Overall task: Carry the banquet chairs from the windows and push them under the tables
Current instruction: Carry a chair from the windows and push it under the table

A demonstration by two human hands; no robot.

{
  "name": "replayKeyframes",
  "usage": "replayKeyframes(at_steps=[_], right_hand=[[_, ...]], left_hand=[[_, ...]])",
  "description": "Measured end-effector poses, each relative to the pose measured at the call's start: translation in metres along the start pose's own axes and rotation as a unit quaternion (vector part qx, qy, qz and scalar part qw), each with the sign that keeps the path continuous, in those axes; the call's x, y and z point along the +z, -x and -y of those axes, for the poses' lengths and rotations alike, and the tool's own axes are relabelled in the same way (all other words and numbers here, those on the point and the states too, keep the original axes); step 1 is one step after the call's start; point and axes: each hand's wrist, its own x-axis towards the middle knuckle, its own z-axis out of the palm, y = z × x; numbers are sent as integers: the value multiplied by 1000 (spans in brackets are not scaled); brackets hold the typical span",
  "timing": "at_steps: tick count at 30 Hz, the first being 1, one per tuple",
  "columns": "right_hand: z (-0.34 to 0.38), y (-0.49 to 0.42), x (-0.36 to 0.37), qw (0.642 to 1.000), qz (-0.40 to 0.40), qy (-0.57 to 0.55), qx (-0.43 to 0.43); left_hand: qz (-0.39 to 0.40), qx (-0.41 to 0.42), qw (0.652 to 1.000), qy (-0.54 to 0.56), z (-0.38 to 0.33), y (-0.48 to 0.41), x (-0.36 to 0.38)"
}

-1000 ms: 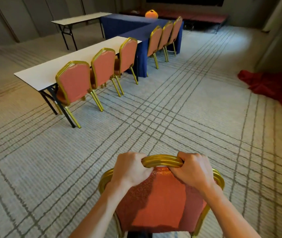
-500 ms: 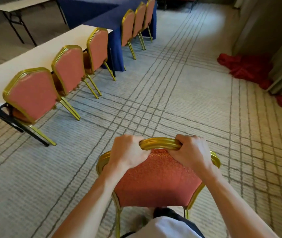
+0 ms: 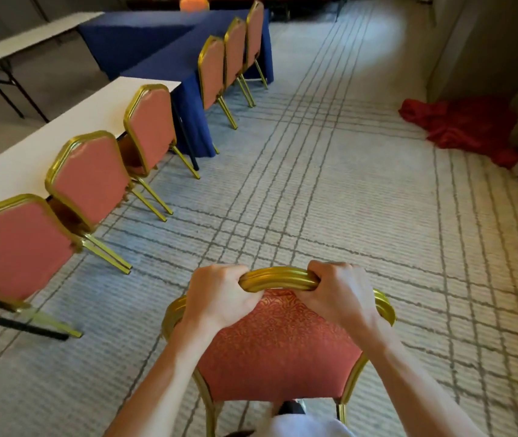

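A banquet chair (image 3: 278, 351) with a gold frame and orange-red padded back is right in front of me, seen from behind. My left hand (image 3: 219, 294) grips the top rail on its left side, and my right hand (image 3: 336, 294) grips it on the right. Three matching chairs (image 3: 90, 181) stand tucked along the near side of a white table (image 3: 71, 127) at the left. Three more chairs (image 3: 219, 67) line a table with a blue cloth (image 3: 163, 64) further back.
A heap of red cloth (image 3: 459, 127) lies on the carpet at the right, beside a wall and curtain. Another bare white folding table (image 3: 27, 42) stands at the back left. An orange chair top (image 3: 194, 2) shows behind the blue tables. Patterned carpet stretches ahead.
I have moved forward alongside the white table with the chair in both hands; the row of tucked chairs is now closer and further left. My grip on the top rail is unchanged.
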Motion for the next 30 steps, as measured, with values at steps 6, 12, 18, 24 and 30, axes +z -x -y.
replayKeyframes(at_steps=[6, 12, 18, 24, 30], right_hand=[[-49, -100, 16, 999, -25, -18, -9], [-99, -200, 47, 1000, -22, -8, 2], [-137, -318, 72, 1000, -15, 8, 19], [-170, -424, 79, 997, -51, 41, 39], [-221, -539, 90, 995, -54, 38, 74]], left_hand=[[5, 2, 1000, 14, 11, -107, 38], [5, 24, 999, 37, 30, -215, 89], [14, 26, 997, 69, 65, -336, 147], [17, 57, 994, 86, 88, -459, 181], [18, 89, 992, 91, 99, -592, 215]])
